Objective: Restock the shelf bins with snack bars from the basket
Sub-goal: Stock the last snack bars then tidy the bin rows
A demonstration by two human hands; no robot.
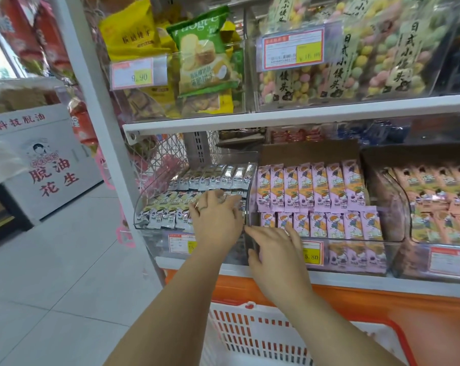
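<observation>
Where snack bars [160, 216] lie, the left hand [215, 220] rests flat.

My left hand [215, 220] lies flat with straight fingers on the silver snack bars [223, 178] in the left clear bin [144, 207]. My right hand [274, 249] rests on the front wall of the middle bin [355, 240], just beside the purple snack bars [316, 186]. Under my arms I see the white and orange basket [237, 326].
</observation>
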